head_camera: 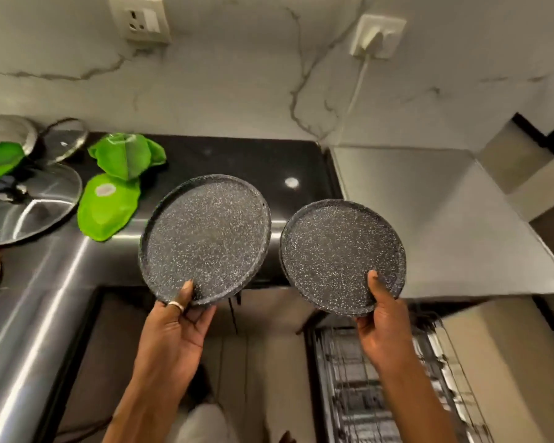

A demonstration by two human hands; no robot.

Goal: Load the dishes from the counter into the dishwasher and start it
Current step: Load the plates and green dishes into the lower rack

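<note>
One brushed-steel counter (45, 282) runs from 7 to 9 o'clock and meets a glossy black counter section (253, 161) at 12 o'clock. One wire dishwasher rack (381, 378) lies lower down at 5 o'clock.

Two round, dark grey, white-speckled plates are held in the air at the centre, side by side and just apart. The larger plate (205, 239) is at 9 o'clock and the smaller plate (343, 255) at 3 o'clock. Being round, neither has a long axis; both flat faces point up, tilted towards the viewer.

Each plate is pinched at its 6 o'clock rim, with the thumb on the top face and the fingers beneath. The left hand (179, 324) holds the larger plate and the right hand (384, 327) the smaller.

Two glass lids (29, 203) and three bright green plastic pieces (109, 206) lie on the counter from 9 to 10 o'clock.
</note>
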